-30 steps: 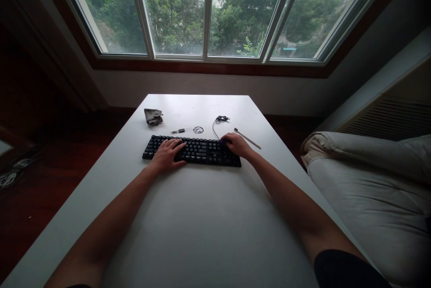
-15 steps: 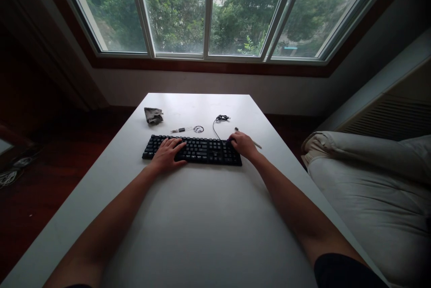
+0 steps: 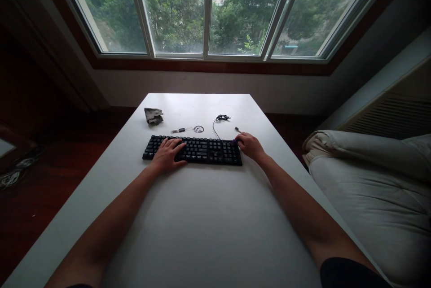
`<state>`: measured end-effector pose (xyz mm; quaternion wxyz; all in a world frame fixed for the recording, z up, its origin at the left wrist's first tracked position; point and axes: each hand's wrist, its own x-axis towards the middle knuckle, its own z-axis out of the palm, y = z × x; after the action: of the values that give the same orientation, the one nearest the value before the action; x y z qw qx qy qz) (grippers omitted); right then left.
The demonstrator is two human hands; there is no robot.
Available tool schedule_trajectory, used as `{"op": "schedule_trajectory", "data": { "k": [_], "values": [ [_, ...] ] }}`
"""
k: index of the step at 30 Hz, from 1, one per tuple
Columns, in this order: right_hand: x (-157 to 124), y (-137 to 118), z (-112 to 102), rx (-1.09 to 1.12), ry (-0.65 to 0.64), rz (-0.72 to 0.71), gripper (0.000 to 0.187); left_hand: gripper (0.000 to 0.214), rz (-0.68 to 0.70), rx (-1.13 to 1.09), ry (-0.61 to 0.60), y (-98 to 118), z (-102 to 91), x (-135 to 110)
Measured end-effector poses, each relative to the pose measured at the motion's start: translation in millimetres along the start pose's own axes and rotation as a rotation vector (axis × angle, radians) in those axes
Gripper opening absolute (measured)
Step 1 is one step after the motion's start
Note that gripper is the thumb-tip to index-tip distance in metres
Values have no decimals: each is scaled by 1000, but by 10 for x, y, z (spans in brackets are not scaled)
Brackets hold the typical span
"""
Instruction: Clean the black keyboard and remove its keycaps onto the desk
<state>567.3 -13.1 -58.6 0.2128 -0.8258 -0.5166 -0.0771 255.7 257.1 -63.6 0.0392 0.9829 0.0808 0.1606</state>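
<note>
Head view: spreading the bare left hand (image 3: 167, 153) over the left half of the long black keyboard (image 3: 202, 151), lying on the white table (image 3: 208, 216); pinching a purple item (image 3: 235, 141), too small to identify, in the bare right hand (image 3: 252, 146) at the keyboard's far right corner, partly hiding the slim dark-tipped rod (image 3: 237, 129).

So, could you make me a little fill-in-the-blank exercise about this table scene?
1. The left hand rests on a black ____.
2. The crumpled cloth lies to the ____ of the coiled cable.
3. Nearest the thin, dark-tipped stick is the person's ____.
4. The table is coloured ____.

Missing words: keyboard; left; right hand; white.
</note>
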Motion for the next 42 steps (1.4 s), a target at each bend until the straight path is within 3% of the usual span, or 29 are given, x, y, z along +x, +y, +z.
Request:
{"op": "schedule_trajectory", "data": {
  "k": [5, 11, 20, 22, 26, 29, 33, 42],
  "values": [
    [-33, -195, -11, 45, 41, -55, 24, 72, 9, 12, -2, 8, 2, 4],
    [-71, -494, -43, 89, -89, -184, 32, 73, 5, 18, -1, 2, 23, -2],
    [-261, -620, -474, 394, -597, -364, 40, 73, 12, 24, -7, 13, 9, -15],
    [-242, -574, -462, 426, -534, -331, 40, 72, 11, 20, -12, 16, 4, -14],
    [-169, -425, -306, 263, -108, -121, 36, 72, 6, 14, -9, 26, -1, -11],
    [-143, -303, -201, 78, -18, -22, 32, 72, 7, 15, -12, 33, -4, -12],
    [-148, -208, -245, 29, -168, -55, 29, 72, 8, 17, -15, 29, -3, -18],
    [-203, -340, -553, 260, -601, -224, 25, 72, 0, 11, -17, 17, 8, -25]
  ]
}}
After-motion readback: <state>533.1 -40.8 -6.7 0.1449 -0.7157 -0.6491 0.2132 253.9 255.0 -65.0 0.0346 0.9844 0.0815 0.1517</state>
